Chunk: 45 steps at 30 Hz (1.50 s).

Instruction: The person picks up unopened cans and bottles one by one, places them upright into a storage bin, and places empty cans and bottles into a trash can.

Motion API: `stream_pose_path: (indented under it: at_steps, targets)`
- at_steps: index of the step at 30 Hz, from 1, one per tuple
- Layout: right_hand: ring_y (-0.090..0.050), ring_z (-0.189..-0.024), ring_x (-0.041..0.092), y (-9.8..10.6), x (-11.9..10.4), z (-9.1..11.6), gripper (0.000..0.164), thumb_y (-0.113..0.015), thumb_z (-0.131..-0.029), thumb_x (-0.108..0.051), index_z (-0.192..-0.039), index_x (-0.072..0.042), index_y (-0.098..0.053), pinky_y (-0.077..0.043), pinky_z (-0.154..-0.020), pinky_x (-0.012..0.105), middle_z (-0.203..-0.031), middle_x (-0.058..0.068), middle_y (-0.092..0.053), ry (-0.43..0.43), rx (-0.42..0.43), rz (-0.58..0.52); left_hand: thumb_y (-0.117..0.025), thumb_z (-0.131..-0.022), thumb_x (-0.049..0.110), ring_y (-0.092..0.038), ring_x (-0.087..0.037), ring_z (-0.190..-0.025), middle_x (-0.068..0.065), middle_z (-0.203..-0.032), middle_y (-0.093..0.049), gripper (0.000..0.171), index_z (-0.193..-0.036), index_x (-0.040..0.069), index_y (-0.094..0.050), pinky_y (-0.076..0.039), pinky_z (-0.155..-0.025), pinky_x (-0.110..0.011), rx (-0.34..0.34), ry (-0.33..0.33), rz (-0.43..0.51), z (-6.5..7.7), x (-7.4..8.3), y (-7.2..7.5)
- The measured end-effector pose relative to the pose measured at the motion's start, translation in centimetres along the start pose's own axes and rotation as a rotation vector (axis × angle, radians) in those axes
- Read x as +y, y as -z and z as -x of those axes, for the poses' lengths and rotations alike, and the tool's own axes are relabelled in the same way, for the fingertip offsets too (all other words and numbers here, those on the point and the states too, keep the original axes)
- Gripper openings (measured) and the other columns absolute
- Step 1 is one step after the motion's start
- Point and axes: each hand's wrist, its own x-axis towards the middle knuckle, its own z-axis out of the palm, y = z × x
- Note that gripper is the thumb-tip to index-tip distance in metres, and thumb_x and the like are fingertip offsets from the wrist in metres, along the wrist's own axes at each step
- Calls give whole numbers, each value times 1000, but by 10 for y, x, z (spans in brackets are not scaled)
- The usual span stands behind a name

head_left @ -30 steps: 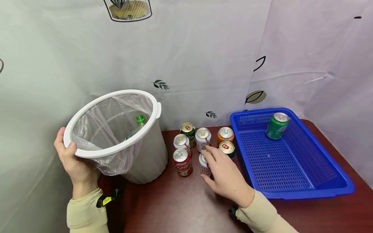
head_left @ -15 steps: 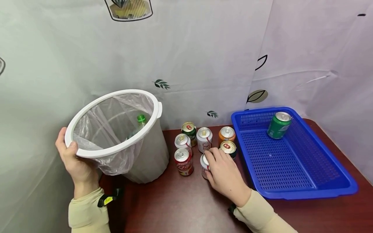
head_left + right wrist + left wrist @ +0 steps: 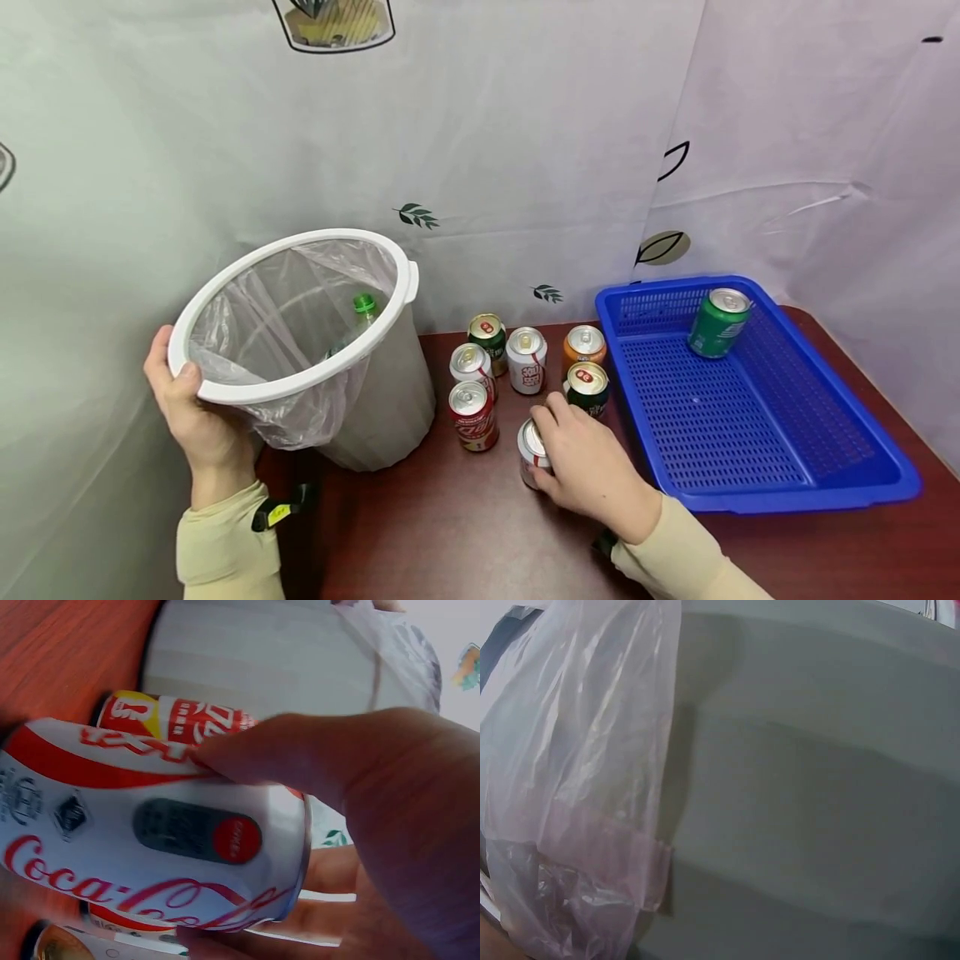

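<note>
My left hand [image 3: 201, 429] grips the white rim of a tilted grey trash bin [image 3: 382, 417], thumb over the edge. A clear bag [image 3: 292, 425] lines the bin, and a green-capped bottle [image 3: 365, 307] shows inside. My right hand [image 3: 592, 467] holds a white Coca-Cola can [image 3: 112, 817] upright, thumb on one side and fingers round the other. Near it stand a dark green can [image 3: 587, 402], a red can [image 3: 473, 421] and another white can [image 3: 527, 367]. In the left wrist view the bag and the bin's wall fill the picture, so most of that hand is hidden.
A blue plastic basket [image 3: 862, 492] stands on the right with a green can [image 3: 718, 327] in its far part. An orange can [image 3: 584, 343], a green-and-gold can [image 3: 487, 337] and one more white can [image 3: 471, 367] stand at the back of the table [image 3: 435, 533], before a printed cloth.
My right hand has closed round the front white can and drawn it a little toward me, away from the dark green can. The left hand keeps its hold on the bin.
</note>
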Motion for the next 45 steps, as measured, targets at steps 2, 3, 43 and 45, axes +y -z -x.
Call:
stream_pose_path:
  at_steps: [2, 3, 43, 45]
  targets:
    - [-61, -76, 18, 3, 0, 1, 60, -90, -68, -40, -111, -9, -61, -55, -62, 35, -95, 2, -53, 4, -21, -10, -50, -76, 7, -56, -29, -111, -19, -135, -52, 66, -141, 3, -46, -50, -88, -30, -5, 1, 1, 0, 0, 0]
    - [-61, -74, 17, 3, 1, 2, 60, -91, -67, -41, -110, -10, -62, -54, -62, 35, -94, 1, -53, 5, -29, -15, -50, -76, 7, -56, -29, -112, -19, -135, -52, 66, -142, 3, -45, -50, -88, -30, -7, 1, 0, 0, -1, 0]
    - [-62, -70, 13, 5, 6, 8, 58, -90, -65, -42, -108, -16, -62, -51, -58, 32, -89, -6, -57, 80, -74, -87, -49, -79, 8, -55, -29, -112, -19, -136, -51, 64, -143, 2, -44, -50, -88, -30, -13, -4, -3, 1, 1, 1]
    - [-61, -71, 12, 6, 6, 8, 57, -90, -64, -41, -108, -16, -63, -52, -58, 32, -89, -7, -58, 84, -72, -91, -49, -80, 8, -55, -29, -112, -20, -135, -51, 63, -143, 3, -44, -50, -88, -30, -16, -2, 0, 1, 1, 1]
